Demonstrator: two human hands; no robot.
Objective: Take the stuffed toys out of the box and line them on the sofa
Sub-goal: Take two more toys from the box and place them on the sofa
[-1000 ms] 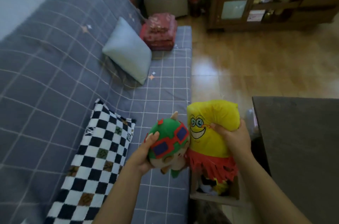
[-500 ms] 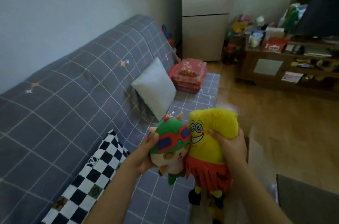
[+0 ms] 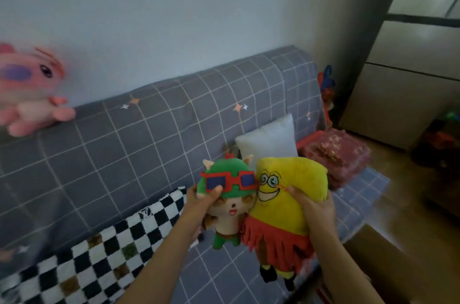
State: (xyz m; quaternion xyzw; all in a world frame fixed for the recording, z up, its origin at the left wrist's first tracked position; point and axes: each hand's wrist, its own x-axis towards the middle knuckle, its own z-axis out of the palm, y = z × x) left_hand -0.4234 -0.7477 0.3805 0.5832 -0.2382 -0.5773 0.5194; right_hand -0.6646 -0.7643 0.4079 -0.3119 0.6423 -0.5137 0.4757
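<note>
Now L hand (image 3: 199, 206) grips green-hat toy (image 3: 227, 194); R hand (image 3: 315, 206) grips yellow toy (image 3: 293, 194), both above sofa (image 3: 149, 144).

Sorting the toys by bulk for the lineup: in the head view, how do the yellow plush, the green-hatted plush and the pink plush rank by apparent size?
1. yellow plush, the largest as it looks.
2 and 3. pink plush and green-hatted plush look alike in size; the pink one is blurred, cut by the frame edge and farther away, so I leave these two unranked.

Green-capped toy (image 3: 227, 201) and yellow toy (image 3: 286, 206) upright, touching — pink toy (image 3: 27, 89) atop sofa (image 3: 149, 142) backrest.
</note>
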